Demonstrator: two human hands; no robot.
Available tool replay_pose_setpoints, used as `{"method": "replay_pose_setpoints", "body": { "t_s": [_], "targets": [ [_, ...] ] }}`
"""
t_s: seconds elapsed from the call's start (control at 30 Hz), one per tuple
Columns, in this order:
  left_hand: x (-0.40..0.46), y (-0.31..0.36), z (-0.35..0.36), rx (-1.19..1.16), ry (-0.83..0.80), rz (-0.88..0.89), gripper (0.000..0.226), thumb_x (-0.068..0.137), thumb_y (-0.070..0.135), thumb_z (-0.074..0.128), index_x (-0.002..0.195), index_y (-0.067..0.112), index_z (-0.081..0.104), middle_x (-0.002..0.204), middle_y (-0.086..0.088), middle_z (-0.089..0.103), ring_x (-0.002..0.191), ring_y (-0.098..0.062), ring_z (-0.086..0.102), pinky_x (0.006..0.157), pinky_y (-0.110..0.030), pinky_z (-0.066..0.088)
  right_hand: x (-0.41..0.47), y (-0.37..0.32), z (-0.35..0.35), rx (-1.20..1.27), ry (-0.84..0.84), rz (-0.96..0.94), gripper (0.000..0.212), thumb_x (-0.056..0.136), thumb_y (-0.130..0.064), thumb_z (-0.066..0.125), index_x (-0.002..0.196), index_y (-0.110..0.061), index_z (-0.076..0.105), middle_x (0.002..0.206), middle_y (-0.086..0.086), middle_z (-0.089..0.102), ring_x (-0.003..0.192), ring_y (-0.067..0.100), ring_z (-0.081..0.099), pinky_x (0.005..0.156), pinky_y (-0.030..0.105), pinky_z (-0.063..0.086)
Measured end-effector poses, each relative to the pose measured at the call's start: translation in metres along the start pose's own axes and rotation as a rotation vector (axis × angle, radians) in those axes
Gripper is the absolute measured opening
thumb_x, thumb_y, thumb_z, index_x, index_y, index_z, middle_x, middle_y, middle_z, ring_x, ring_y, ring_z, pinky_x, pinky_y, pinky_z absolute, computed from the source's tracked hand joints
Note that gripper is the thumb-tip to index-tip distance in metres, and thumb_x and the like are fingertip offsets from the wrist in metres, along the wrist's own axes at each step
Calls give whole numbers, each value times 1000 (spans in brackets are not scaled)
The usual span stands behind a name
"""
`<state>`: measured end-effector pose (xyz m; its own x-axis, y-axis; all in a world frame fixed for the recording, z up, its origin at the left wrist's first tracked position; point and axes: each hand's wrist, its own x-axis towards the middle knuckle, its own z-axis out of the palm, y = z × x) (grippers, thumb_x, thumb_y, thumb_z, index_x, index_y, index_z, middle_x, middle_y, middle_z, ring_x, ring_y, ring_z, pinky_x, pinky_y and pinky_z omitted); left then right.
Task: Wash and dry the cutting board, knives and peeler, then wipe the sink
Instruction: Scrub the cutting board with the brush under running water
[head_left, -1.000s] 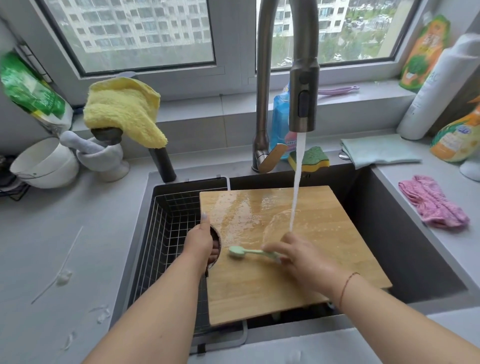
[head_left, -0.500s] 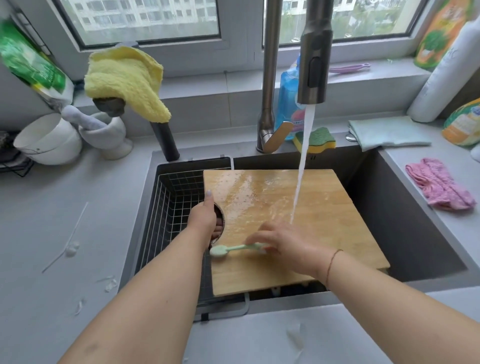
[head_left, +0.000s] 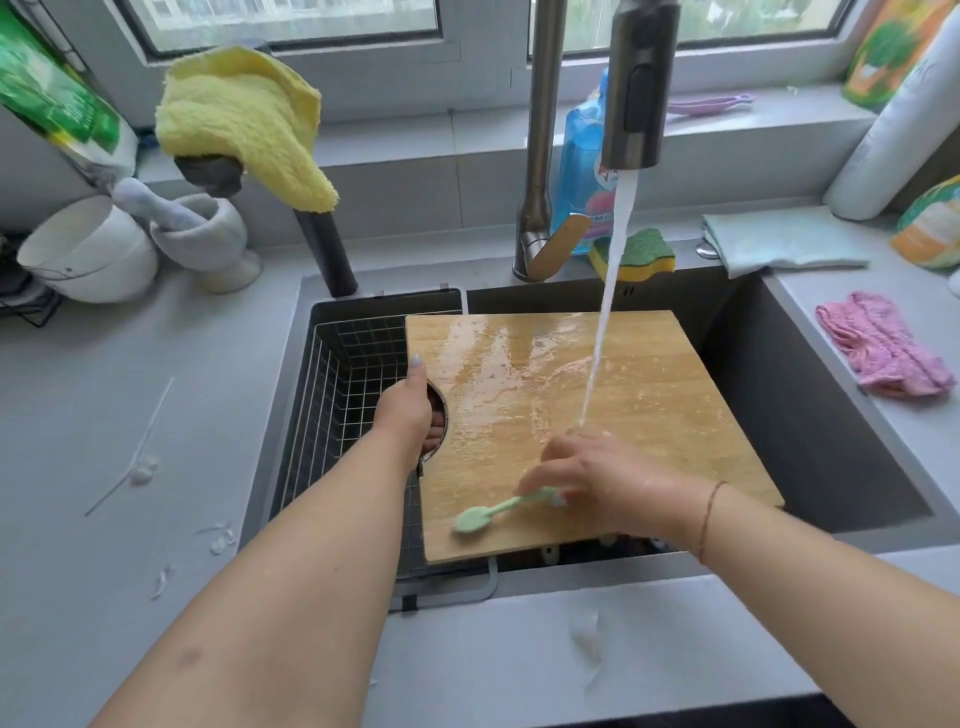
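A wet wooden cutting board (head_left: 639, 374) lies across the dark sink (head_left: 810, 415), under running water from the faucet (head_left: 641, 83). My left hand (head_left: 408, 410) grips the board's left edge, fingers through its round handle hole. My right hand (head_left: 597, 473) holds a light green brush (head_left: 480, 514) by the handle, its head lying on the board near the front left corner. Knives and peeler are not visible.
A wire basket (head_left: 343, 395) sits in the sink's left part. A yellow cloth (head_left: 249, 119) hangs at back left, near a mortar (head_left: 208, 234) and white bowl (head_left: 83, 249). A sponge (head_left: 641, 254), light green cloth (head_left: 779, 241) and pink cloth (head_left: 883, 343) lie right.
My right hand has drawn the brush toward me and to the left, from the board's middle to its front left area. My left hand has kept its grip at the handle hole.
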<state>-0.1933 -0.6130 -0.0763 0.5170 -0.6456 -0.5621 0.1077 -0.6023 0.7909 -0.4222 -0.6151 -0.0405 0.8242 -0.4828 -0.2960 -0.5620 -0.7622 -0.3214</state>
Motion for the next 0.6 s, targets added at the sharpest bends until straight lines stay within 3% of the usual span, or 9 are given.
{"method": "replay_pose_setpoints", "body": {
  "t_s": [0.17,0.37,0.5,0.6],
  "targets": [
    [2,0,0,6,-15,-8,68,95,65,28,139,16,45,99,-15,64,80,-26,63,58,-31,48,6,14,-5,33,157,110,39,97,-28,48,130,-48,48,117,-11,51,104,10,43,99,30,39],
    [2,-1,0,-3,0,-2,68,95,65,29,139,16,45,95,-14,63,76,-25,63,54,-29,47,-2,-7,6,53,18,-97,42,97,-26,50,132,-49,48,111,-9,50,98,11,42,89,25,36],
    [3,-1,0,-1,-5,-3,70,95,65,28,140,15,44,98,-14,63,78,-24,62,56,-30,47,-15,34,0,78,44,93,39,94,-28,52,127,-49,52,115,-11,52,104,12,46,97,30,43],
    [2,0,1,8,2,-4,68,96,64,27,139,14,44,97,-13,62,76,-23,60,55,-30,45,0,20,-2,59,113,84,42,96,-28,48,130,-52,47,110,-11,51,99,12,44,93,28,41]
  ]
}}
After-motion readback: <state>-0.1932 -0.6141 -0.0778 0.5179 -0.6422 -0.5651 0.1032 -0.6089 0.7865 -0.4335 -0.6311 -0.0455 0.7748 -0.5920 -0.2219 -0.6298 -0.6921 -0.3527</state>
